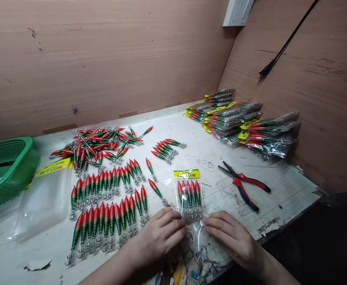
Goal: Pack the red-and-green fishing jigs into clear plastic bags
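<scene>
A clear plastic bag of squid jigs with a yellow header lies flat in front of me. Inside it, several red and green jigs stand side by side, hooks toward me. My left hand is closed at the bag's lower left edge, fingers curled over the plastic. At the lower right, my right hand pinches the loose end of the bag. My fingers partly hide the bag's bottom. A loose squid jig lies just beyond my left hand.
Loose jigs stand in rows at left, with a heap of jigs behind. Flat unfilled bags lie beside a green basket. Red-handled pliers rest at right. Filled bags are piled near the wall.
</scene>
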`<state>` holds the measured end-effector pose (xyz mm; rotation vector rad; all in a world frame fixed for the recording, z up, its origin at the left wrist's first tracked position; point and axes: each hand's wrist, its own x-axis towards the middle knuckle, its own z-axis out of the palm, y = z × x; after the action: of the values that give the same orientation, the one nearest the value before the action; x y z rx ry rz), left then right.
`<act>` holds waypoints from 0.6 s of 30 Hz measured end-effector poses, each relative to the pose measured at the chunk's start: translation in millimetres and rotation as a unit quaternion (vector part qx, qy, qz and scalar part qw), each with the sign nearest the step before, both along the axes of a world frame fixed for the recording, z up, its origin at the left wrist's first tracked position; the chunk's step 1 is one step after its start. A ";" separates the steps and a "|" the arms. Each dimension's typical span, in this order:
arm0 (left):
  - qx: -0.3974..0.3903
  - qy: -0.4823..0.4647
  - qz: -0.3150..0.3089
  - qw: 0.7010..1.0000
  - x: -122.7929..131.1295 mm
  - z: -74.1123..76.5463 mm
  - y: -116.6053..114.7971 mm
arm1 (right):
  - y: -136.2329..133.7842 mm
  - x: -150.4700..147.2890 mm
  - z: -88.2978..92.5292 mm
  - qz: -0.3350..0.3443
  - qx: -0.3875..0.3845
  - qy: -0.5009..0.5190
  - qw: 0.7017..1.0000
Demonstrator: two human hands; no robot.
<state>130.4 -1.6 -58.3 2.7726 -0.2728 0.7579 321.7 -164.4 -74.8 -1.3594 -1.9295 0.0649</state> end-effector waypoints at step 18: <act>0.019 -0.018 0.020 0.999 0.4 -3.6 -8.1 | -24.0 -2.9 -10.2 -0.047 -0.026 0.036 0.998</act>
<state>130.8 -9.7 -61.9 2.8097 -0.2430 0.8215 318.8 -188.4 -85.0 -1.4615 -1.8131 0.1171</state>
